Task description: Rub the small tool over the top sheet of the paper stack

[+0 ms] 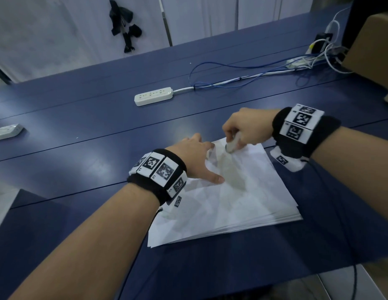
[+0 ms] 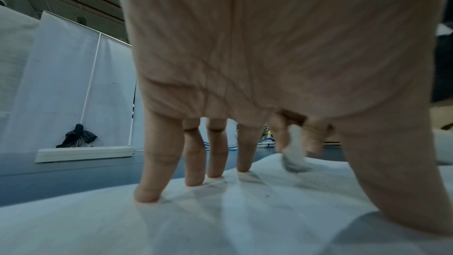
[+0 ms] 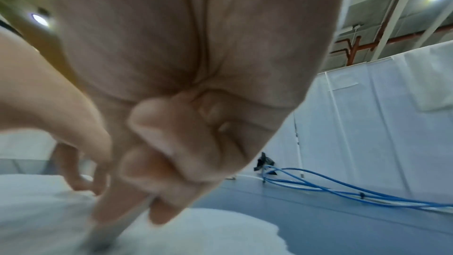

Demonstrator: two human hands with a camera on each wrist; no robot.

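Nearest the person, a stack of white paper (image 1: 227,204) lies on the blue table (image 1: 80,131), its top sheet creased and lifting a little at the far corner. The left hand (image 1: 195,161) rests spread on that sheet, fingers (image 2: 193,162) straight and tips pressed down with the thumb planted apart, which looks meant to pin the paper so it cannot slide or buckle. Just beyond it, the right hand (image 1: 245,128) is curled round a small whitish stick-like object (image 1: 232,144), its lower end touching the sheet near the far corner; what the object is cannot be told through the blur. Farther back lie a white power strip (image 1: 154,96), then looping blue cables (image 1: 232,68) and a white curtain wall (image 1: 58,29).
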